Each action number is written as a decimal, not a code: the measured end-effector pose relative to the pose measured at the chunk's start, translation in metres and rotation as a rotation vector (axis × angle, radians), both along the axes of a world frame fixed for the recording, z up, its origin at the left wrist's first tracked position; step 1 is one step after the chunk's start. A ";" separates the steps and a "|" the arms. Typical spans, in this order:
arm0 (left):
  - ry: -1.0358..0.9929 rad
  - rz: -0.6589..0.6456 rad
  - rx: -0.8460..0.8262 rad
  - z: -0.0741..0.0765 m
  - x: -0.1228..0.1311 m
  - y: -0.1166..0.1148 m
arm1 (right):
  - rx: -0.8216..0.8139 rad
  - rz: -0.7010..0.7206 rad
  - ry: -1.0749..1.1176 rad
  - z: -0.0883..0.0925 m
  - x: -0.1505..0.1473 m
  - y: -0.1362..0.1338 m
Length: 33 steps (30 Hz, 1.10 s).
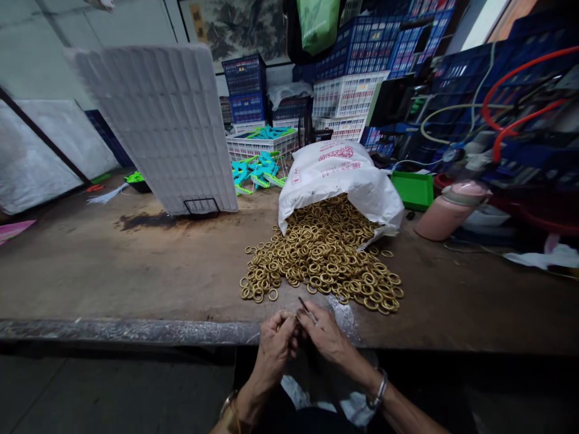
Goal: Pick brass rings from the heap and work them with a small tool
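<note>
Both my hands meet over the front edge of the table, fingertips close together. My left hand (277, 343) is closed in a pinch; what it holds is mostly hidden, with only a hint of gold colour at the fingers. In my right hand (328, 337) is a thin, dark metal tool (307, 310), its narrow end pointing up and left past the thumb. Just beyond the hands lies a heap of gold-coloured rings (325, 265). They spill from the mouth of a white woven sack (335, 172) lying on its side, with red print on it.
A white ribbed panel (158, 126) stands upright on the wooden table (81, 265), left of the rings. Teal and green plastic pieces (257, 170) lie behind it. At right are a pink bottle (452, 208), a green tray (411, 190) and orange hoses (491, 102). Crates (348, 96) are stacked behind.
</note>
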<state>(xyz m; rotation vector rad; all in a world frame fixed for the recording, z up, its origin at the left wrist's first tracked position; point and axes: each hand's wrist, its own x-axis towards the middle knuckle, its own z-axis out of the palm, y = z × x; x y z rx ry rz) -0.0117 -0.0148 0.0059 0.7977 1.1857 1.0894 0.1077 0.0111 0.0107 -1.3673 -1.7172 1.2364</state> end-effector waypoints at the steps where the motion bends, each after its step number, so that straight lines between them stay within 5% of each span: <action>1: 0.030 -0.001 0.006 0.000 0.000 0.000 | -0.061 0.009 0.036 -0.001 -0.001 0.001; 4: 0.050 -0.015 0.017 0.000 0.000 0.001 | -0.164 0.001 0.122 -0.004 -0.003 0.003; 19: -0.117 -0.095 -0.009 -0.003 -0.004 -0.002 | -0.135 -0.046 0.114 -0.011 -0.002 0.006; 27: -0.107 -0.018 -0.019 -0.002 -0.002 0.000 | 0.249 0.054 -0.341 -0.013 0.007 -0.001; 33: -0.087 -0.030 0.027 0.000 -0.003 0.000 | 0.304 0.137 -0.495 -0.009 0.005 -0.007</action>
